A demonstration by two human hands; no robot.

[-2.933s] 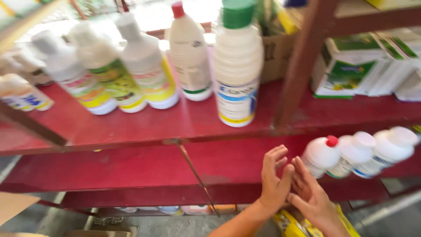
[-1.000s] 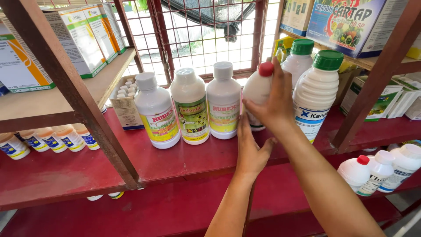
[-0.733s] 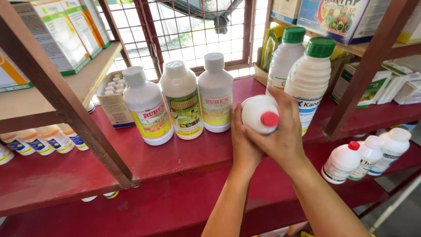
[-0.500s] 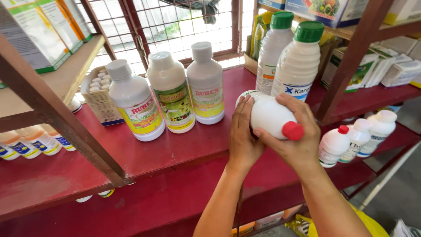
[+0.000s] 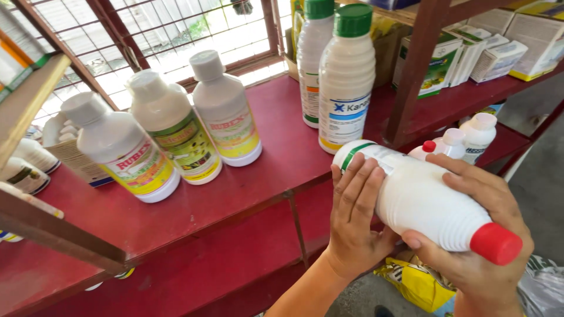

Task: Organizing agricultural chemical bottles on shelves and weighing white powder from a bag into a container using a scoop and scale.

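A white plastic bottle with a red cap (image 5: 426, 205) lies tilted on its side in both my hands, cap toward me at the lower right. My left hand (image 5: 355, 220) grips its lower body, fingers wrapped over the label end. My right hand (image 5: 479, 243) cups the neck end from behind, just under the red cap. I hold it in front of the red shelf (image 5: 235, 194), off its surface.
Three white bottles with yellow-green labels (image 5: 176, 135) stand on the red shelf, and two tall green-capped bottles (image 5: 346, 76) stand to their right. Small white bottles (image 5: 464, 141) sit on the lower shelf. Boxes (image 5: 487, 53) fill the right bay. A yellow bag (image 5: 417, 285) lies on the floor.
I took the red-capped bottle off the shelf with my right hand, tipped it over and drew it toward me. My left hand joined on its base. The view dropped and shifted right.
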